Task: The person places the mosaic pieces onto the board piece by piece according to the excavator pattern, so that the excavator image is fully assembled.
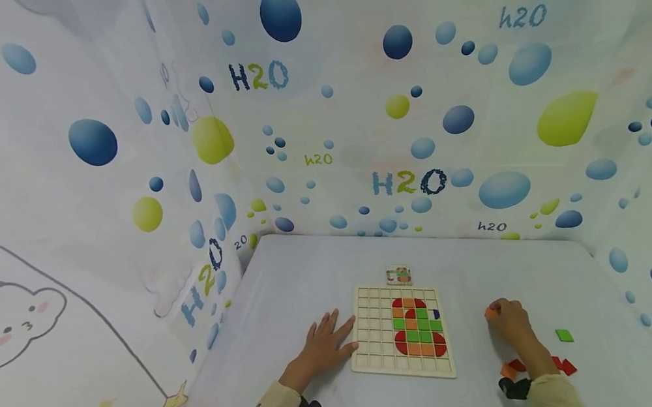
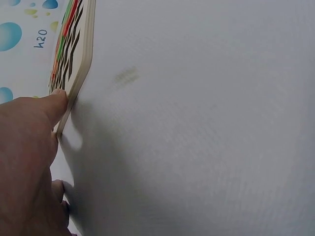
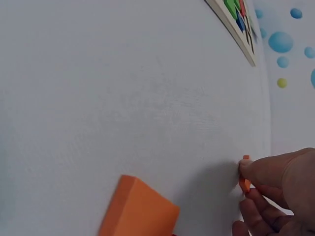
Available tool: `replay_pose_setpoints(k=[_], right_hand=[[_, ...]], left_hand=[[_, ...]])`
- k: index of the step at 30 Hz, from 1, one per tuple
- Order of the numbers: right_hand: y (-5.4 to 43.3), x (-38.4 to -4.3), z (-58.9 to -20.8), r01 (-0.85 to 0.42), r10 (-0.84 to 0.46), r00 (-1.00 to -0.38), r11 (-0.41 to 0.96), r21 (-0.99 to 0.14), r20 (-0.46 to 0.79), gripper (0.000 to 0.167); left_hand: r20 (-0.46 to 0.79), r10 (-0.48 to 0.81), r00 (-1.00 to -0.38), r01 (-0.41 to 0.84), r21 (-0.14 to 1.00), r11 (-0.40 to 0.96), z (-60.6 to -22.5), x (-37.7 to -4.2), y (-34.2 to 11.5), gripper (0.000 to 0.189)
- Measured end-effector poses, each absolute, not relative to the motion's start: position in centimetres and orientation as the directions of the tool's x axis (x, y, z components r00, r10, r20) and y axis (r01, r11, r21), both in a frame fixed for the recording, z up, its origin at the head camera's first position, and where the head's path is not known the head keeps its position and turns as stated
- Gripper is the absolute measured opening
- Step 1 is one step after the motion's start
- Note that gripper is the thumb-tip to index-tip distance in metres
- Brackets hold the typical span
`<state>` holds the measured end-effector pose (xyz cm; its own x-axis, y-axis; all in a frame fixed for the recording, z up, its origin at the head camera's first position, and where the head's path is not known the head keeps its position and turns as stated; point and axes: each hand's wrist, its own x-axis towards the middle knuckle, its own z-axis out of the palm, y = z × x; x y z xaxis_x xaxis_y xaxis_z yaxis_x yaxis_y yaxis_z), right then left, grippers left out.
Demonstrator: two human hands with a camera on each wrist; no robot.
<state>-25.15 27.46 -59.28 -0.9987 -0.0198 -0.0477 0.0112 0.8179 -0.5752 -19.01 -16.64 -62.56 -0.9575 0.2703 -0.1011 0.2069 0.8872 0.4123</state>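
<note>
A cream grid board [image 1: 372, 340] lies on the table, its right half set with red, orange and green tiles and one blue piece [image 1: 436, 314]. My left hand [image 1: 323, 348] rests at the board's left edge, fingers spread, with thumb and a fingertip touching the rim. Right of the board, my right hand [image 1: 510, 322] pinches a small orange tile [image 3: 244, 183] between thumb and fingers, close over the table. Below that hand lie a loose orange tile [image 3: 142, 211] and several red tiles [image 1: 568, 367], partly hidden by the wrist.
A small pattern card [image 1: 398, 276] lies just behind the board. Out to the right is a single green tile [image 1: 565, 336]. The white table [image 1: 308, 264] meets a wall covering [image 1: 343, 136] printed with bubbles at the back and sides.
</note>
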Motion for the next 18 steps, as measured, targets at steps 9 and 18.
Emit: replay_pose_setpoints(k=[9,18], right_hand=[[26.7,-26.2,-60.4,0.023,-0.005,-0.999,0.793,-0.609,-0.044,0.029],[24.1,-27.7,-60.7,0.044,0.01,-0.998,0.814,-0.58,-0.062,0.029]], left_hand=[[-0.12,0.272,-0.955,0.199,0.419,0.886,-62.3,-19.2,-16.6,0.068],[-0.122,0.259,-0.958,0.194,0.389,0.9,-62.7,-19.3,-16.5,0.068]])
